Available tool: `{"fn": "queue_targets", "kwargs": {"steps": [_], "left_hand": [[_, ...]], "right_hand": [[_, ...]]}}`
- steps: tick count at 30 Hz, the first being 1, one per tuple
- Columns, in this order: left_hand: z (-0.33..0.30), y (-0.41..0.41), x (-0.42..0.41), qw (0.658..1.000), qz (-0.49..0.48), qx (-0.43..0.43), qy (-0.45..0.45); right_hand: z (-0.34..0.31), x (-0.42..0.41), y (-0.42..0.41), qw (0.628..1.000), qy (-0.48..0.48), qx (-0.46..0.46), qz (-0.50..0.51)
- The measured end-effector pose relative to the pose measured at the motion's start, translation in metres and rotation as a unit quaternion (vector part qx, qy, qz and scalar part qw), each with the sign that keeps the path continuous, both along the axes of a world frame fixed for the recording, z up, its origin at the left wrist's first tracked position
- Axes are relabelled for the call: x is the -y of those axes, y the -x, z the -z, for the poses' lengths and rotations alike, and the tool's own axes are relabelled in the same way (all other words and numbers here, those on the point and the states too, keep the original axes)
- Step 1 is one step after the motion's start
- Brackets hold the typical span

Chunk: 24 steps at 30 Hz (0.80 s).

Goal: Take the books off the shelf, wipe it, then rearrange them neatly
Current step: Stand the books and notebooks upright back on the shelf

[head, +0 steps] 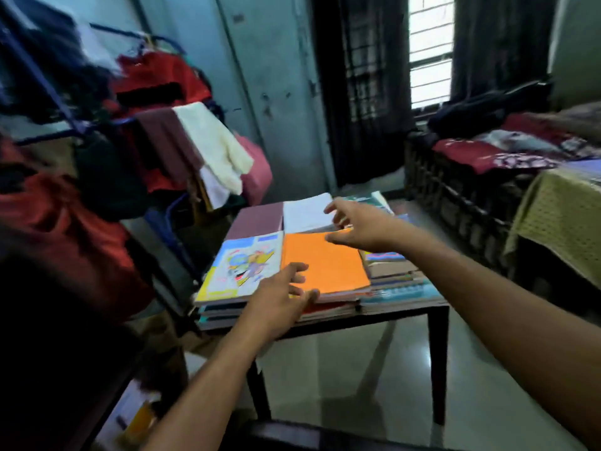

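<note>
Reaching over the counter (437,312), I see books (242,270) stacked flat there, so removal appears done. My left hand (279,299) touches the orange book (325,263), fingers loosely spread; my right hand (359,224) hovers spread, holding nothing. Shelf and cloth are not visible.

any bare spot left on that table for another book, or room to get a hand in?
None on the table: book stacks cover its top edge to edge. Orange book and cartoon-cover book abut, as do the maroon book and white book. The left hand is at the near edge, the right hand over the far stacks. Floor to the right is open.
</note>
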<state>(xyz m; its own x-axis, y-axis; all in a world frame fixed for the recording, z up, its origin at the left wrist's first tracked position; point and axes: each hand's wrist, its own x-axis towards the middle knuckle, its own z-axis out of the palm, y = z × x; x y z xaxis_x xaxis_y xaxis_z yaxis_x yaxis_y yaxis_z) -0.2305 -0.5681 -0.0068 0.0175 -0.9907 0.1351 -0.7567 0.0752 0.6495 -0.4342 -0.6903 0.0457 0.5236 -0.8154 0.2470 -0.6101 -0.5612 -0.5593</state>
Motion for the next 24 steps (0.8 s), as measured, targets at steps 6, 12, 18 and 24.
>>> {"fn": "queue_targets", "kwargs": {"steps": [6,12,18,24], "left_hand": [[-0.003,0.063,0.037,0.994,0.054,0.0,-0.091],[0.009,0.119,0.078,0.989,0.046,-0.07,-0.118],[0.013,0.137,0.099,0.981,0.018,-0.117,-0.154],[0.03,0.158,0.088,0.961,0.045,-0.21,-0.173]], "right_hand": [[0.058,0.049,0.091,0.976,-0.08,0.032,0.198],[0.108,0.076,0.099,0.949,-0.2,0.13,0.206],[0.116,0.081,0.099,0.939,-0.209,0.158,0.224],[0.113,0.069,0.119,0.88,-0.282,0.273,0.266]]}}
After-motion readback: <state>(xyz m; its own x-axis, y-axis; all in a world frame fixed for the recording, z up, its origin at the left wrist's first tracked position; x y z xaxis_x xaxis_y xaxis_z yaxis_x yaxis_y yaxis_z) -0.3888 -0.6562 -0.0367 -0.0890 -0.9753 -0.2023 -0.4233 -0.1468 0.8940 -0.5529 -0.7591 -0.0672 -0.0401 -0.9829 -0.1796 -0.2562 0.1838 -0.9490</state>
